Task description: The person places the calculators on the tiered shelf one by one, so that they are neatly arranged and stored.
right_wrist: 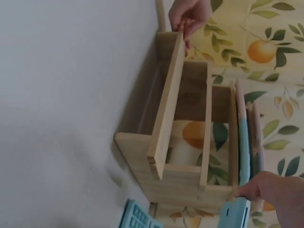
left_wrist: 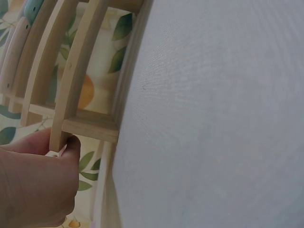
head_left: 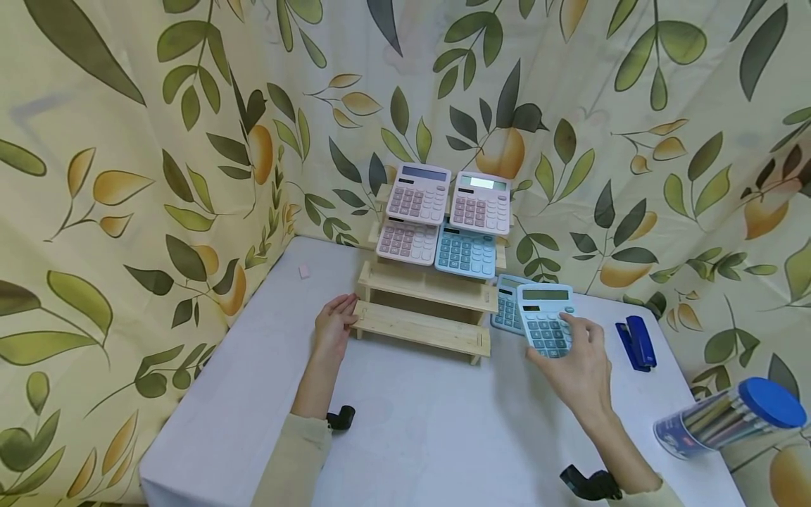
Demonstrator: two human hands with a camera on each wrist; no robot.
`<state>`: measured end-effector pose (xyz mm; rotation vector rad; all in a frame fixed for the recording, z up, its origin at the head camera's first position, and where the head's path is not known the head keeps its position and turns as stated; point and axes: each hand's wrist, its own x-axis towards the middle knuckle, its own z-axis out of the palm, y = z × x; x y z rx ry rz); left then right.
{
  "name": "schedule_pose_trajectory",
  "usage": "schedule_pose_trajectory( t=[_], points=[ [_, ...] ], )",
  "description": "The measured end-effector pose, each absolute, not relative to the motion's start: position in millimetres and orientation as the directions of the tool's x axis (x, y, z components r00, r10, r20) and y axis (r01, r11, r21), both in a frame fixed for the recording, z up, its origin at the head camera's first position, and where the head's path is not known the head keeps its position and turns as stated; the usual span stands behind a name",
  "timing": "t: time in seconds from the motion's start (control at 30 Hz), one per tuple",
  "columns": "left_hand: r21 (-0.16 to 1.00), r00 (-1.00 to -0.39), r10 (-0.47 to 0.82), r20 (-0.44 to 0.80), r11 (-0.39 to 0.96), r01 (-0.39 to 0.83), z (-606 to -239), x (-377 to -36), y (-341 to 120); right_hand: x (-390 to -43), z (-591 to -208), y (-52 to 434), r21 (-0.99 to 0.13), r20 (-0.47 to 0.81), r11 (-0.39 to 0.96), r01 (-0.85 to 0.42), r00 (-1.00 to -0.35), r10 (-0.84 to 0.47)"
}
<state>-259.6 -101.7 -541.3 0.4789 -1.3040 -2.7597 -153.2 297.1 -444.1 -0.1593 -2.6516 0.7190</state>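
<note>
My right hand grips a blue calculator, fingers curled around its near edge, holding it tilted above the table, just right of the wooden stepped rack. A second blue calculator lies behind it. My left hand rests against the rack's left end, fingers touching the lowest step. Four calculators occupy the upper tiers. A blue stapler lies to the right.
</note>
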Motion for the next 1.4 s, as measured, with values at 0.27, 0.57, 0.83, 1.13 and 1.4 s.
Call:
schedule_pose_trajectory(
  t=[0.27, 0.57, 0.83, 1.13, 1.4],
  points=[
    [0.766, -0.949, -0.178, -0.26, -0.636, -0.091, -540.5, -259.2, -102.4, -149.2, -439.4, 285.7, -0.503, 0.338, 0.864, -0.021, -0.925, 0.174],
    [0.769, -0.95, -0.183, -0.251, -0.634, -0.081, -542.6, -259.3, -103.4, -149.3, -437.7, 274.8, -0.487, 0.373, 0.869, -0.093, -0.921, 0.11],
    [0.764, -0.95, -0.182, -0.254, -0.64, -0.081, -542.5, -258.8, -103.6, -149.2, -438.7, 263.1, -0.484, 0.385, 0.867, -0.123, -0.919, 0.084],
    [0.765, -0.951, -0.182, -0.252, -0.639, -0.08, -543.5, -258.9, -101.9, -149.0, -440.0, 248.5, -0.478, 0.395, 0.864, -0.157, -0.917, 0.051],
    [0.772, -0.951, -0.18, -0.251, -0.63, -0.084, -541.9, -257.3, -101.5, -151.1, -442.5, 234.4, -0.457, 0.424, 0.865, -0.207, -0.906, 0.007]
  ],
)
